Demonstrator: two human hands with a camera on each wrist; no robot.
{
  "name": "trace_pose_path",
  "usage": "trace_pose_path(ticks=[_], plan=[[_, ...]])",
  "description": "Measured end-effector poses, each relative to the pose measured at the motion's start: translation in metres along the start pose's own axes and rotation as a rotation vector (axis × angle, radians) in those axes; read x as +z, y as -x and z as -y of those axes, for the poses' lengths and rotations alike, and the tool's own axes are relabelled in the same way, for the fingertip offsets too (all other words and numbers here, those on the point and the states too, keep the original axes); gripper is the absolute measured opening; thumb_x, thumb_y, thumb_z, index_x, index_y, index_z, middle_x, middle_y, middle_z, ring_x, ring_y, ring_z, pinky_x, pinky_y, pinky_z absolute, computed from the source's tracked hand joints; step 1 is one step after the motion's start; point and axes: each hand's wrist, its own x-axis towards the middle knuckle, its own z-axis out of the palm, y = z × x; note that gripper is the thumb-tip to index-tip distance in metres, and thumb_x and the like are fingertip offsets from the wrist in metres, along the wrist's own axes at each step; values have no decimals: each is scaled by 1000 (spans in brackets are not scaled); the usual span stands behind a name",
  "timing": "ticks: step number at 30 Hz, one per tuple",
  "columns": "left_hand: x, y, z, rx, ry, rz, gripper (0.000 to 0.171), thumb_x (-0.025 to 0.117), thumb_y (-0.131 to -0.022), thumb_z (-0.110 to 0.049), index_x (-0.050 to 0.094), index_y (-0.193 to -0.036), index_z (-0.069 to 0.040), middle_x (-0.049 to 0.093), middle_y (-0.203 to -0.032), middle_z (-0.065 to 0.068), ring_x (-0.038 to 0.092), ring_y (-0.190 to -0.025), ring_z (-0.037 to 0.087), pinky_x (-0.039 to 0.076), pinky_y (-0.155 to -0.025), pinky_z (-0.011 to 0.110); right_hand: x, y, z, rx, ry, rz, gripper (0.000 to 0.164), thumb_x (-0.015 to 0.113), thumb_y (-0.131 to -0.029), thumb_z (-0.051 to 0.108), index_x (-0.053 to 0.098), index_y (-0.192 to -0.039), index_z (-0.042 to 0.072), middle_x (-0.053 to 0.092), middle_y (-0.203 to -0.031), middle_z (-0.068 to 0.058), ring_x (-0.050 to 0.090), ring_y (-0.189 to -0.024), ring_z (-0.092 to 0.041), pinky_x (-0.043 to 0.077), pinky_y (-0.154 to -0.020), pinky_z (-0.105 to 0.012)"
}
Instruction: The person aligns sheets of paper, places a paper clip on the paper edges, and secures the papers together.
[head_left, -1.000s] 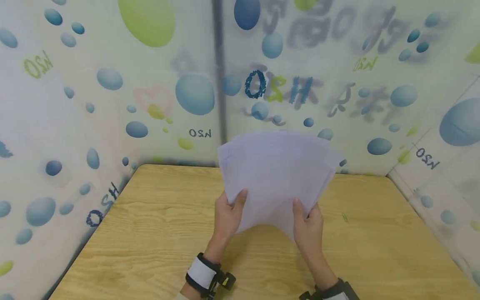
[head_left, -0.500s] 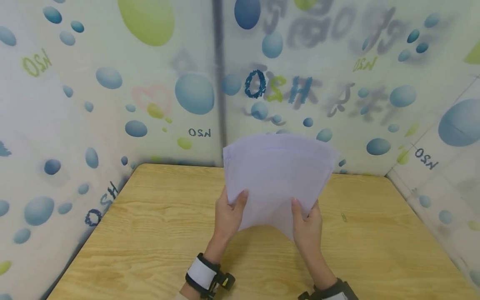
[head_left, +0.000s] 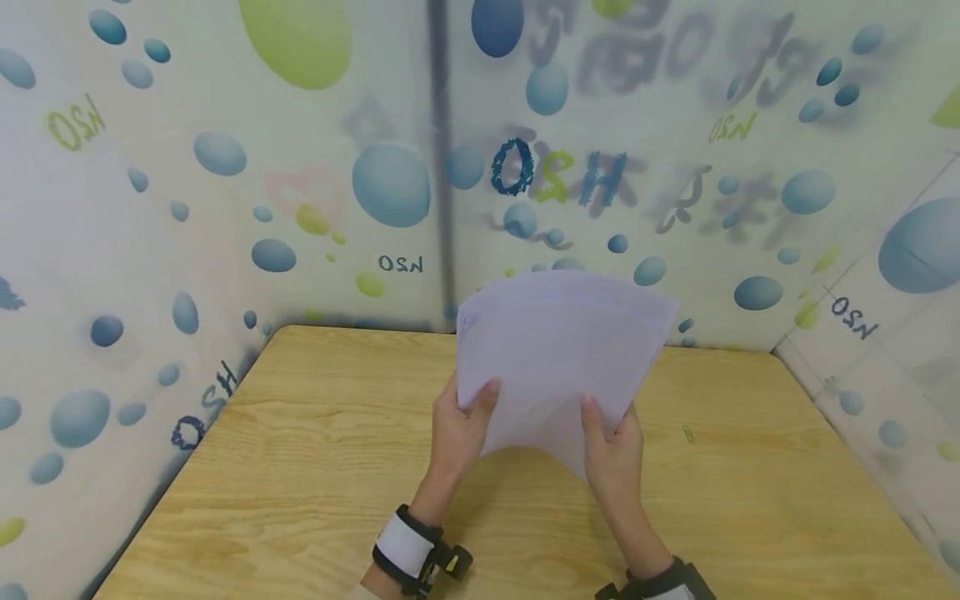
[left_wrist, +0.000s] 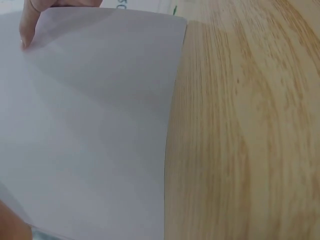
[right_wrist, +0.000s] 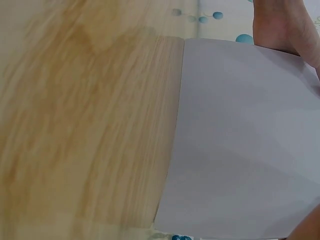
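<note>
A stack of white paper sheets (head_left: 558, 358) is held up over the table, bowed, with its top edges slightly fanned. My left hand (head_left: 459, 429) grips its left side, thumb lying on the near face and fingers hidden behind. On the opposite side my right hand (head_left: 615, 454) grips the stack the same way. In the left wrist view the paper (left_wrist: 95, 115) fills the left half, with a thumb pressing near its top. The right wrist view shows the paper (right_wrist: 235, 135) on the right, its edge near the wood.
The wooden table (head_left: 300, 467) spreads under both hands. A small green paper clip (head_left: 687, 433) lies on it to the right of my right hand. Patterned walls (head_left: 390, 183) with blue and green dots enclose the table at the back and both sides.
The fanned sheets have drawn closer together, and the stack's upper left corner has shifted right and slightly down. Both hands keep their grip, moving slightly toward each other.
</note>
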Motion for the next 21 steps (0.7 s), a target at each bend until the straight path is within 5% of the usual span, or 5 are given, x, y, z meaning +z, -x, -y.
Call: trace_pose_path(ticks=[3,12,21], plan=[[1,-1,16,3,8,3,28,65,-94,-13,60,-121,-9,67,-112,9,65,-102,23,50,-85,49,0,0,0,3,2,-1,33,59,-99,23,51,-126,5,61,-119,-9,56,-113,-23,45,-91,-49],[0,-1,15,-2,20,-15,26,65,-95,-27,62,-118,-15,68,-108,4,67,-97,19,53,-79,46,-1,0,0,-8,1,-5,41,59,-99,26,44,-133,9,56,-124,-6,53,-117,-22,42,-95,-51],[2,-1,12,-6,50,1,24,64,-95,-13,61,-119,-9,67,-111,8,65,-101,22,51,-85,48,0,0,1,0,17,12,39,56,-99,31,48,-130,9,60,-120,-3,59,-110,-15,50,-82,-25]])
